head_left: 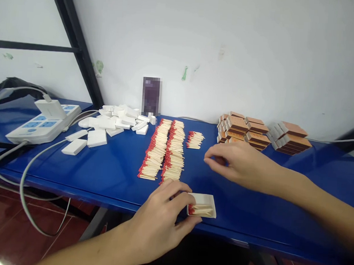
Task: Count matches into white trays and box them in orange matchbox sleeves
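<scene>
A small white tray is held by the left hand at the near edge of the blue counter. It is pinched at its left end by that hand's grip, with the thumb set along the near side and the fingers against the far side. A few loose matches are contained in the tray, their red heads turned toward the left hand.

The right hand is held above the counter, farther back and to the right of the tray. Its thumb and forefinger are curled toward each other; whether anything is pinched in that grip cannot be told.

Beyond the tray, two long rows of matches are laid side by side, running away toward the wall, with red heads on the left. Just right of their far part, a small group of matches is laid in the same direction.

Behind the right hand, brown-sided boxes are stacked in two piles. On the left, small white boxes are heaped loosely, and a charger is plugged into a white power strip.
</scene>
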`<state>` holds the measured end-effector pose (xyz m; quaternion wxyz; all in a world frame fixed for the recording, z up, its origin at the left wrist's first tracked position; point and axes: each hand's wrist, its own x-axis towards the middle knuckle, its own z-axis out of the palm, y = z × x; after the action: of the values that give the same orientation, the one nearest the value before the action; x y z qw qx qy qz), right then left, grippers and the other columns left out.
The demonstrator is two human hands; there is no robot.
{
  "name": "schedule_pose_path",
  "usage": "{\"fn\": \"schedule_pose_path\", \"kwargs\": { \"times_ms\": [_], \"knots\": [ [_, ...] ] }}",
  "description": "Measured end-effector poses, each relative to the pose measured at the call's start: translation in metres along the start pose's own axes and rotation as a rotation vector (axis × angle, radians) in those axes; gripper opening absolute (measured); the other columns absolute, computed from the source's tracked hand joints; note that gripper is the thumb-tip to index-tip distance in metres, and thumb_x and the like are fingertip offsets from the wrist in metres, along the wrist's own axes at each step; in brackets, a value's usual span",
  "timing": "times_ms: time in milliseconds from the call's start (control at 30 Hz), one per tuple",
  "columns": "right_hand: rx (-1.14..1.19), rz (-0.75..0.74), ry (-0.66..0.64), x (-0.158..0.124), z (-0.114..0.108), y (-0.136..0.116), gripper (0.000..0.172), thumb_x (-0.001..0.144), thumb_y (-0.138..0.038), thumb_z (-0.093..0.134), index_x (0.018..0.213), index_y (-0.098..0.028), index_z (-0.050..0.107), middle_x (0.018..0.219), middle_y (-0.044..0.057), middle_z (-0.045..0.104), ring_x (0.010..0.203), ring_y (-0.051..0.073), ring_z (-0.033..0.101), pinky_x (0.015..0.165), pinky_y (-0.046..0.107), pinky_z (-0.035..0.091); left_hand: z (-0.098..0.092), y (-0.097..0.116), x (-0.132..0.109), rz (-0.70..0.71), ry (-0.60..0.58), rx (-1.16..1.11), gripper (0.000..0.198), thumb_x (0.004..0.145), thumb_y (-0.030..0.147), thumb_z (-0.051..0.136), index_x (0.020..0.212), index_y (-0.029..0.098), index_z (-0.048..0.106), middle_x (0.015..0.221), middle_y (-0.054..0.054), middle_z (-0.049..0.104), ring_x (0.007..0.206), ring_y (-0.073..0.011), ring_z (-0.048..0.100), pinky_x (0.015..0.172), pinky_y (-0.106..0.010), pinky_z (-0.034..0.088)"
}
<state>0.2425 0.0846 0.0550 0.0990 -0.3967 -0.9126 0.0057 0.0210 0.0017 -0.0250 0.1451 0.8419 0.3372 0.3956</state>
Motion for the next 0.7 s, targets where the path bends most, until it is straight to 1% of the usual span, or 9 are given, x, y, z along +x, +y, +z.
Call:
{"fn": "schedule_pose_path", "kwargs": {
  "times_ms": [67,167,267,333,433,533,600,700],
  "knots": [
    [-0.048,0.077,0.020,0.007,0.007,0.011,0.025,0.093,-0.030,0.045,0.081,-0.019,0.065,0.067,0.002,0.064,0.060,0.015,0.054,0.058,0.028,0.034,0.001,-0.001,-0.001,0.031,0.034,0.000,0.018,0.088,0.015,0.069,0.103,0.018,0.061,0.106,-0.007,0.063,0.094,-0.0199,0.063,0.085,-0.035,0.056],
    [-0.136,0.149,0.022,0.012,0.020,0.020,0.027,0.095,-0.032,0.044,0.100,-0.017,0.066,0.070,0.004,0.065,0.064,0.018,0.058,0.059,0.028,0.035,0.001,-0.001,-0.003,0.062,0.047,0.021,0.016,0.090,0.013,0.065,0.105,0.017,0.061,0.110,-0.009,0.061,0.097,-0.0212,0.062,0.087,-0.037,0.055],
    [-0.220,0.182,-0.033,0.012,0.033,0.022,0.032,0.097,-0.030,0.042,0.119,-0.013,0.058,0.076,0.008,0.068,0.071,0.022,0.063,0.061,0.029,0.036,0.002,-0.001,-0.004,0.072,0.051,0.033,0.009,0.092,0.012,0.062,0.099,0.017,0.059,0.110,-0.009,0.060,0.098,-0.0209,0.062,0.087,-0.036,0.055],
    [-0.245,0.178,-0.051,0.011,0.038,0.021,0.035,0.097,-0.028,0.041,0.125,-0.011,0.053,0.083,0.012,0.070,0.076,0.025,0.065,0.061,0.030,0.037,0.002,-0.001,-0.003,0.080,0.047,0.047,0.012,0.092,0.012,0.062,0.103,0.016,0.058,0.110,-0.010,0.060,0.098,-0.0214,0.062,0.086,-0.036,0.055],
    [-0.231,0.176,-0.039,0.010,0.041,0.018,0.036,0.098,-0.027,0.039,0.128,-0.011,0.049,0.084,0.011,0.070,0.076,0.025,0.066,0.061,0.030,0.037,0.003,0.000,-0.003,0.114,0.041,0.086,0.016,0.093,0.015,0.063,0.108,0.015,0.056,0.108,-0.010,0.061,0.094,-0.0219,0.062,0.084,-0.037,0.056],
    [-0.187,0.191,-0.016,0.010,0.042,0.016,0.034,0.098,-0.026,0.037,0.127,-0.012,0.050,0.082,0.009,0.069,0.073,0.023,0.065,0.061,0.029,0.036,0.003,0.001,-0.003,0.131,0.033,0.128,0.009,0.095,0.017,0.061,0.101,0.015,0.056,0.106,-0.010,0.061,0.093,-0.0224,0.061,0.081,-0.037,0.057],
    [-0.156,0.200,-0.001,0.010,0.043,0.015,0.033,0.098,-0.025,0.037,0.125,-0.013,0.051,0.082,0.008,0.068,0.072,0.023,0.064,0.061,0.029,0.037,0.002,0.001,-0.003,0.123,0.014,0.138,0.008,0.095,0.016,0.060,0.101,0.015,0.055,0.108,-0.010,0.060,0.095,-0.0228,0.061,0.082,-0.037,0.056],
    [-0.110,0.205,0.027,0.009,0.045,0.015,0.032,0.097,-0.022,0.038,0.123,-0.013,0.053,0.083,0.008,0.068,0.072,0.021,0.063,0.063,0.029,0.038,0.002,0.000,-0.003,0.122,0.004,0.144,0.013,0.095,0.015,0.060,0.106,0.015,0.054,0.108,-0.010,0.059,0.096,-0.0223,0.060,0.083,-0.036,0.056]
  ]
}}
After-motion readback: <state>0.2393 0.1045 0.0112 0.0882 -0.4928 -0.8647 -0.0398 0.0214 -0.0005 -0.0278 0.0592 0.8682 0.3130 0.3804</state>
